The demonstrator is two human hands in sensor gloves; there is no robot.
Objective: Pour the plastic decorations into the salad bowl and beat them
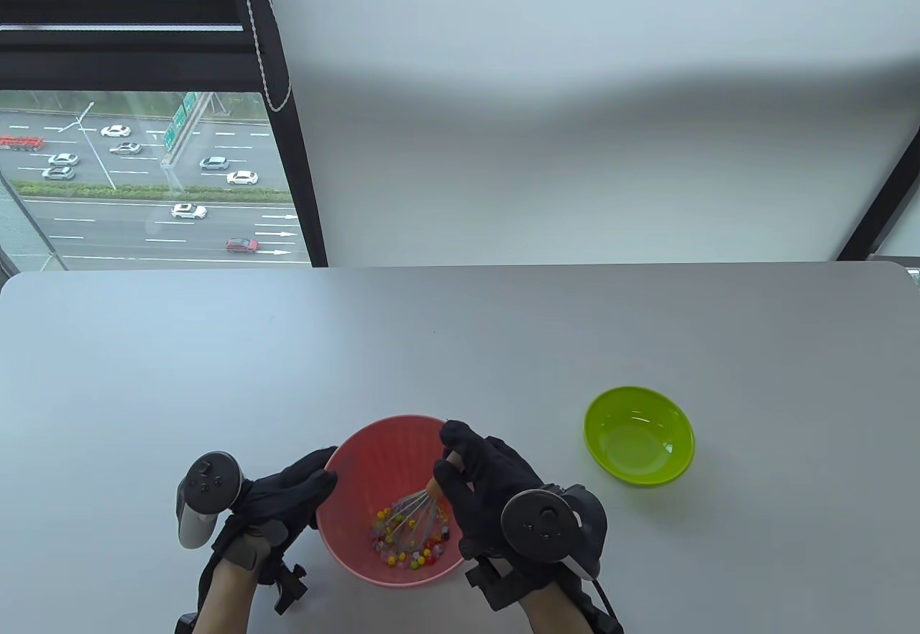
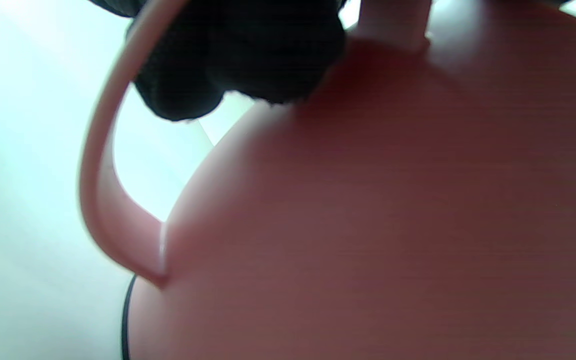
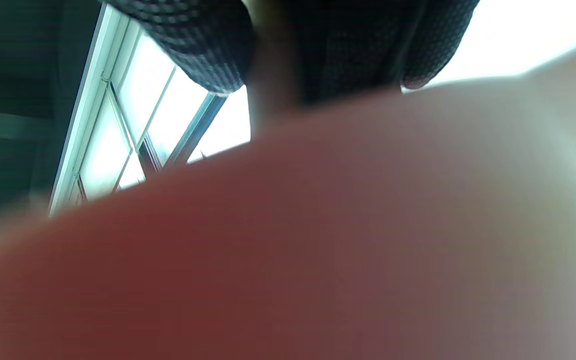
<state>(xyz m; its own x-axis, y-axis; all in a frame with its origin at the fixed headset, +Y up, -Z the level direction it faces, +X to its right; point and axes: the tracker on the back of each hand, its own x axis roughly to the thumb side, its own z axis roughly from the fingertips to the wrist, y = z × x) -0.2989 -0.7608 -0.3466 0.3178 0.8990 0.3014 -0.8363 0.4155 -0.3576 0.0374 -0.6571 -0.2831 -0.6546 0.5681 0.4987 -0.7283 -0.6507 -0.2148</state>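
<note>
Right hand (image 1: 489,479) angles over the pink salad bowl (image 1: 359,461), fingers curled round the whisk (image 1: 413,512) standing in the decorations (image 1: 410,544). Left hand (image 1: 277,501) grips the bowl's rim, near the bench (image 1: 287,361) front.

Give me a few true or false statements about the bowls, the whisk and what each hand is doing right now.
1. The plastic decorations lie in the pink salad bowl. True.
2. The green bowl is full of decorations. False: it looks empty.
3. The right hand holds the whisk in the pink bowl. True.
4. The left hand rests flat on the table, apart from the bowl. False: it is at the pink bowl's rim.
5. The green bowl sits left of the pink one. False: right.
</note>
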